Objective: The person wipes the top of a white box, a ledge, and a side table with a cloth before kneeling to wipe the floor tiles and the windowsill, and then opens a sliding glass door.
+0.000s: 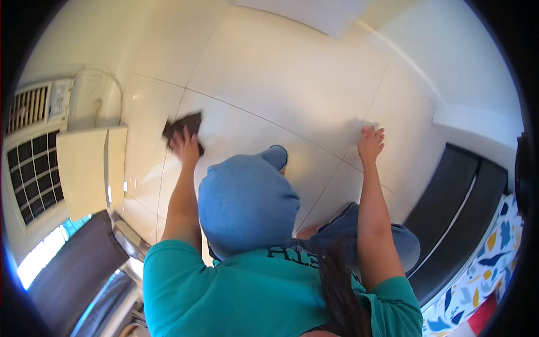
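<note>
My left hand (185,146) lies with fingers spread over a dark brown cloth (191,122) on the glossy cream tile floor (261,97). The cloth is crumpled, and its lower part is hidden under the hand. Motion blurs both of them slightly. Off to the right, my right hand (371,141) reaches down at the floor with its fingers a little apart and nothing seen in it. A shadow or reflection shows by its fingertips; whether they touch the tile I cannot tell. Between my arms is my bent knee in blue jeans (244,202).
On the left, a window air conditioner (38,105) sits by a cream panel (84,168). A black bed frame or bench (446,198) runs along the right, beside patterned fabric (488,261). A white flat-sided object (303,12) stands at the far edge, and a pale wall (454,54) rises at right.
</note>
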{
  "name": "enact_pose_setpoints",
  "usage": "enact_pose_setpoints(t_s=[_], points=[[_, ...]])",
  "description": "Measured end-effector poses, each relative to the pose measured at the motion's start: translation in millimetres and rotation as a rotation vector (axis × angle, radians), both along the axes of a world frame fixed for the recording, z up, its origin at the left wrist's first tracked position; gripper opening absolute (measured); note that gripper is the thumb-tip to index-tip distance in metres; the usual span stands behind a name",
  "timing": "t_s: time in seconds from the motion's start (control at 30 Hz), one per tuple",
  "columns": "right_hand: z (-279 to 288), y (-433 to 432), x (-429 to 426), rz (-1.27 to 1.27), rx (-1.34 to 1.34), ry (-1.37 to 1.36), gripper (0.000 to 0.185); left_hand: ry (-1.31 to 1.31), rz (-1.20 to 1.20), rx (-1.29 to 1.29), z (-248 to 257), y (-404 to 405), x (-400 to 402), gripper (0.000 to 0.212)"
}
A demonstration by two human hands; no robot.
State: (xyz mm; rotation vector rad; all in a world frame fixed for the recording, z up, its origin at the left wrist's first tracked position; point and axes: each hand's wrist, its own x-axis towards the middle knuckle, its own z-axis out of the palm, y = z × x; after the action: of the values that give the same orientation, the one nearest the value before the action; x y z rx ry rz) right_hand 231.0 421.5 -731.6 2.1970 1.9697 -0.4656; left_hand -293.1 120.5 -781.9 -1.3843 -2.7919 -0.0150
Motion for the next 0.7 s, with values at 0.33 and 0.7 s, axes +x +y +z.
enact_pose_setpoints(t_s=[0.33, 0.7], points=[[27, -26, -91, 0.451, -0.212, 0.01, 0.066, -0.276, 0.811, -0.066, 2, 57, 7, 0.063], [59, 53, -152, 0.442, -0.602, 0.017, 0.067, -1.471, 0.028, 1.002, 57, 354, -10, 0.068]])
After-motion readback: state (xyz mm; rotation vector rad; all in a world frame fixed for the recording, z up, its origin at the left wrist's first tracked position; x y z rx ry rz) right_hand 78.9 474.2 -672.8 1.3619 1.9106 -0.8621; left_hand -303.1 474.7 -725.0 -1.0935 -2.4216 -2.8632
